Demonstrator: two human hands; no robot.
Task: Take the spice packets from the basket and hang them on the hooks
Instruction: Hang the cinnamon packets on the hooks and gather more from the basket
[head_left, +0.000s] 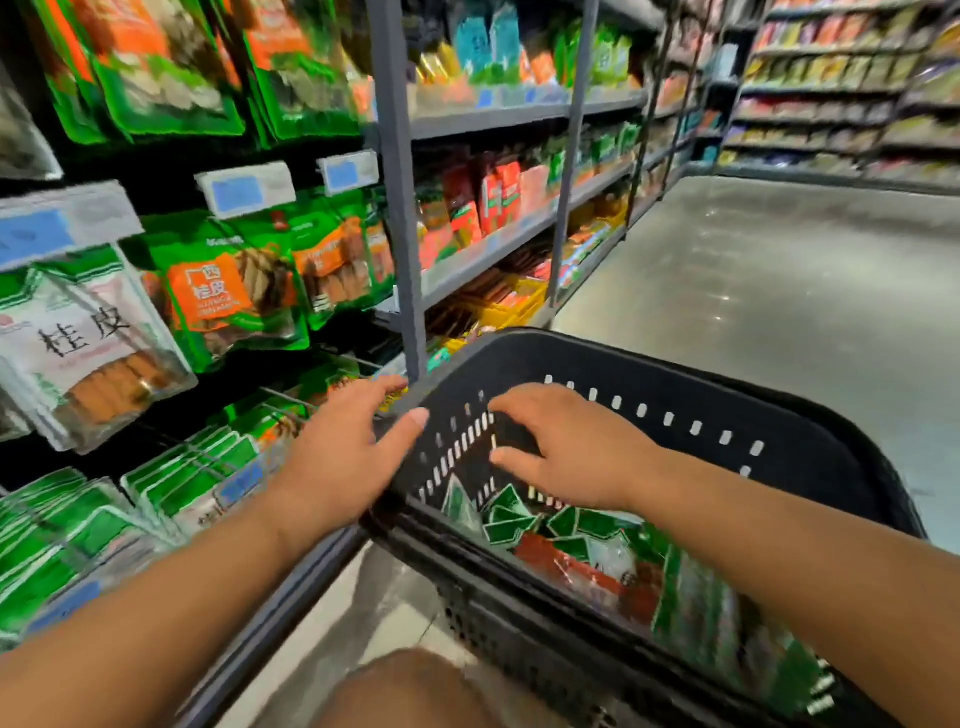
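My right hand (561, 447) hovers inside the black basket (675, 374), palm down, fingers spread and empty, and the spice packets (597, 551) lie just below and slightly toward me from it, heaped on the basket floor. They are a jumble of green and red sachets, corners sticking up at different angles, so I cannot pick out one clear long axis; the nearest green corners point up toward my fingers. My left hand (348, 452) is open too, its thumb resting against the basket's left rim and its fingers outside the rim, beside the display. That makes the right hand the nearer one for the pick: I judge it needs to drop straight down and close on a packet's top edge. The hanging packets (223, 291) already on the display are off to my left, above the basket, so a lifted packet would travel left and up to reach the hooks, which are too blurred here to make out clearly.
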